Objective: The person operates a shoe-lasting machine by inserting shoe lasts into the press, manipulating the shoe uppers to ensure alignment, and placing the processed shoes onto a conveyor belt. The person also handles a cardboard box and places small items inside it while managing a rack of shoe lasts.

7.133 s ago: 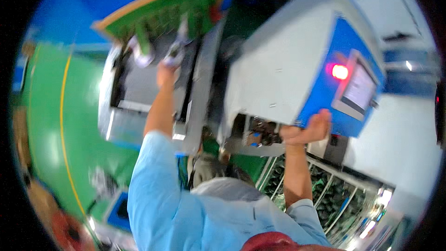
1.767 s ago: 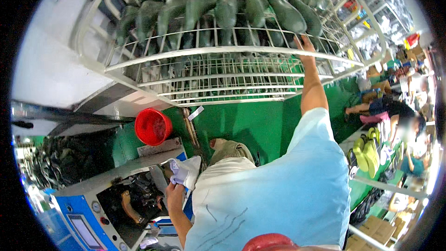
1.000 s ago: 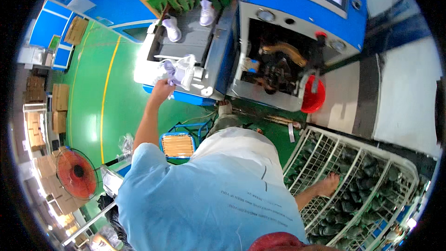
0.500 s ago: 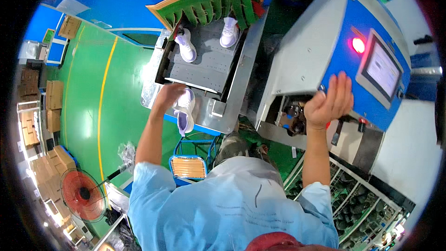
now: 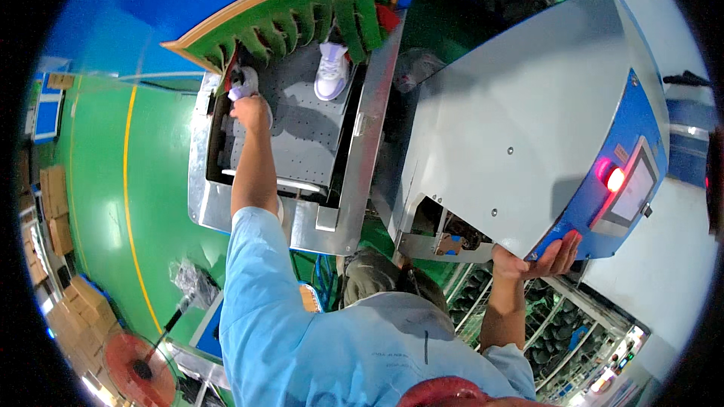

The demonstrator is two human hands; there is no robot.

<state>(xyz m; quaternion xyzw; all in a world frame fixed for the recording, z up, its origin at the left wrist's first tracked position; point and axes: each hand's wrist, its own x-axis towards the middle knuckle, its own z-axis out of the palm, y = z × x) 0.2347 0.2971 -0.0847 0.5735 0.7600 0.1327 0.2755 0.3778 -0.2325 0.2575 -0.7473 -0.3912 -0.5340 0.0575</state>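
Clock as the worker faces it, 12 straight ahead: L hand [image 5: 255,111] is out at 10 o'c, fingers bent in on the L-side shoe [image 5: 249,81], prob gripping, tho the hand hides a lot so can't vouch for every finger. That shoe is white w/ lilac, on the L edge of the grey perforated belt [image 5: 302,154], close under the green fringed curtain [image 5: 290,30]. The R-side shoe [image 5: 332,71], same colours, sits untouched b/w 11 & 12, toe twd the worker, heel end by the flaps. R hand [image 5: 537,258] is at 4 o'c, fingers part-curled, nothing seen in them, right by the lower edge of the blue panel [image 5: 579,234]; touching or not, can't tell. Red lamp [image 5: 615,179] glows on that panel at 3, grey housing [image 5: 513,120] spreading b/w 1 & 3. Wire rack [image 5: 584,304] w/ dark pieces at approx 4 to 5, fan [image 5: 141,369] at 8. Re progress: R-side shoe looks placed, hands off; L-side one isn't let go yet, so I'd call the pair approx half settled. What's left past that release, or where the machine is in its run, can't tell from here
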